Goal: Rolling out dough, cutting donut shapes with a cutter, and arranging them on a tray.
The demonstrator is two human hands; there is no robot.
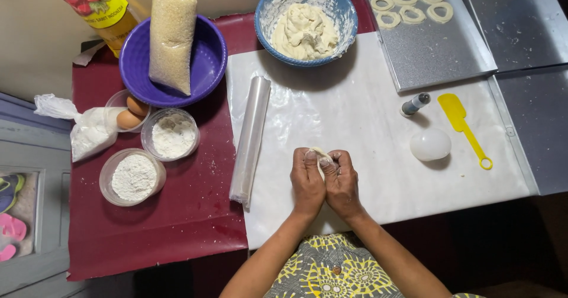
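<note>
My left hand [306, 179] and my right hand [341, 181] are pressed together over the white sheet [355, 120], both pinching a small strip of pale dough [321, 154] between the fingertips. A blue bowl [346, 11] at the back holds a lump of the same dough [305, 31]. On the metal tray [432, 52] at the back right lie several dough rings [408, 5].
A yellow spatula [464, 126], a white egg-shaped object [430, 144] and a small grey tube [415, 104] lie right of my hands. A clear plastic roll [251, 138] lies to the left. Beyond it: flour cups [133, 176], eggs [131, 113], a purple bowl [207, 67] with a grain bag [171, 34].
</note>
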